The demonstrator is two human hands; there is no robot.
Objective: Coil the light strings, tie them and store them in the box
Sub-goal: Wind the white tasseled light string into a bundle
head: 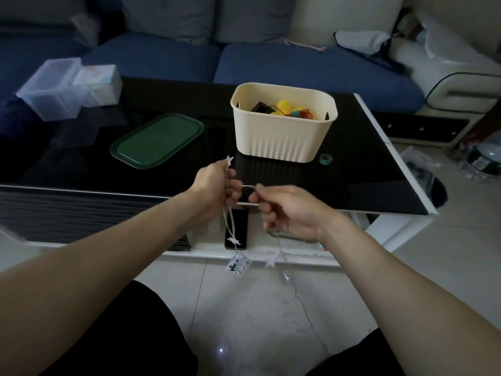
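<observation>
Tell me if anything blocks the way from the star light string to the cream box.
Nothing visible does. The star light string is held between the left hand and right hand, just in front of the cream box, whose top is open; its green lid lies aside.

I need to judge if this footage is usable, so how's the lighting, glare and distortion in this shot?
Head view: dim and underexposed; the glossy black table top mirrors the ribbed cream plastic box; wide-angle bending curves the table edges; the thin clear star light string between left hand and right hand is faint.
</observation>
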